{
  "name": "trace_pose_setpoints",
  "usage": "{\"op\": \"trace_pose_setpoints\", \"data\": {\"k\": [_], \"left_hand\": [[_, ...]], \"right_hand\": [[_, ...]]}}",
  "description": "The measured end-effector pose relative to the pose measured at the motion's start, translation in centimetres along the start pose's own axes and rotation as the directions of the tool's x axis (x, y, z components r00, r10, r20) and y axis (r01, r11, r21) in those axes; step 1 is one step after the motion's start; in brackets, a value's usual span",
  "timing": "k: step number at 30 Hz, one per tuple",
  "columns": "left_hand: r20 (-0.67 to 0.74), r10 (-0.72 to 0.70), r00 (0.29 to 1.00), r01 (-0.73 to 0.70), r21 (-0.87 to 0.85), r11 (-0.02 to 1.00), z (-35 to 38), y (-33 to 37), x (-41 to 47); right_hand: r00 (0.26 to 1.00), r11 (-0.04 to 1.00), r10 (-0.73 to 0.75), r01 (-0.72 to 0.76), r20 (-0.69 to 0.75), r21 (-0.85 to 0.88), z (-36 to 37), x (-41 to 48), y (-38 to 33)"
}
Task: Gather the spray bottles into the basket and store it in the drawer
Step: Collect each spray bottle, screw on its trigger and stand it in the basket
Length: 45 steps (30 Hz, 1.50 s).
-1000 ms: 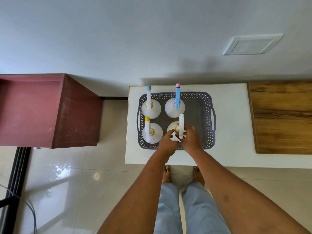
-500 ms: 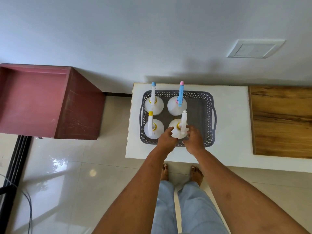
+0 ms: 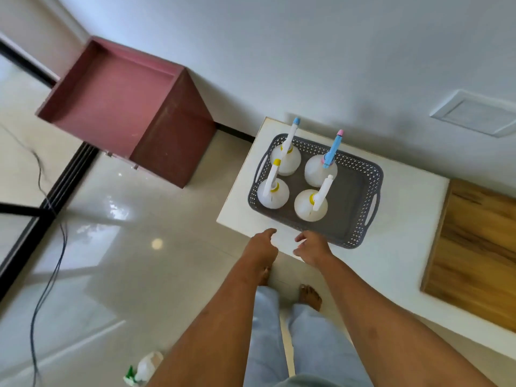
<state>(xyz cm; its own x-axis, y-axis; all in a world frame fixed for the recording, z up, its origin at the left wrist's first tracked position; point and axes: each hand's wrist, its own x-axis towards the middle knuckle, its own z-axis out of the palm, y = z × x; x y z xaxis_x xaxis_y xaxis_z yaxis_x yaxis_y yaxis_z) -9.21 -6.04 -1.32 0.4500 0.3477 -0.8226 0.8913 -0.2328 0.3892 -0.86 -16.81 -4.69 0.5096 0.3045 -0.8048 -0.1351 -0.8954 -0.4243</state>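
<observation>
A grey perforated basket (image 3: 360, 216) stands on the white table (image 3: 399, 247) and holds several white spray bottles, upright. One has a blue nozzle with a pink tip (image 3: 321, 170), one an all-white nozzle (image 3: 310, 206), and two have yellow collars (image 3: 272, 195). My left hand (image 3: 261, 248) and my right hand (image 3: 312, 250) hover just in front of the basket's near rim, fingers apart, holding nothing. Another spray bottle with a green trigger (image 3: 143, 370) lies on the floor at the bottom left.
A dark red cabinet (image 3: 122, 113) stands on the floor to the left of the table. A wooden board (image 3: 480, 252) lies on the table's right side. A black cable (image 3: 47, 275) runs across the glossy tiled floor at the left.
Both hands have let go of the white-nozzle bottle and drawn back out of the basket. The view has swung left and tilted.
</observation>
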Motion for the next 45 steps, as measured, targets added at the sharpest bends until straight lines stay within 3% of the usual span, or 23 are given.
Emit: {"op": "trace_pose_setpoints", "data": {"k": [6, 15, 25, 28, 35, 45], "left_hand": [[-0.079, -0.075, 0.994, 0.068, -0.095, 0.993, 4.2, -3.8, -3.4], [-0.123, -0.261, 0.958, 0.203, -0.354, 0.913, 8.7, -14.3, -11.5], [-0.2, -0.524, 0.828, 0.27, -0.677, 0.685, 16.5, -32.5, -24.5], [-0.177, -0.569, 0.803, 0.277, -0.735, 0.619, 20.1, -38.4, -29.0], [-0.106, -0.691, 0.715, 0.167, -0.934, 0.317, 26.1, -49.6, -37.9], [-0.056, -0.692, 0.719, 0.068, -0.986, 0.151, 23.4, -59.4, -36.8]], "right_hand": [[0.979, 0.965, -0.159, 0.181, 0.128, -0.188, 0.2, -2.0, 0.0], [0.906, 0.81, -0.187, 0.361, 0.38, -0.462, 8.5, -8.0, 0.8], [0.779, 0.568, -0.231, 0.594, 0.582, -0.569, 24.8, -18.2, 3.6], [0.773, 0.544, -0.232, 0.606, 0.59, -0.58, 29.5, -21.8, 6.0], [0.739, 0.483, -0.142, 0.633, 0.659, -0.605, 40.3, -29.8, 12.2], [0.683, 0.312, -0.108, 0.713, 0.722, -0.628, 53.8, -31.5, 9.4]]}}
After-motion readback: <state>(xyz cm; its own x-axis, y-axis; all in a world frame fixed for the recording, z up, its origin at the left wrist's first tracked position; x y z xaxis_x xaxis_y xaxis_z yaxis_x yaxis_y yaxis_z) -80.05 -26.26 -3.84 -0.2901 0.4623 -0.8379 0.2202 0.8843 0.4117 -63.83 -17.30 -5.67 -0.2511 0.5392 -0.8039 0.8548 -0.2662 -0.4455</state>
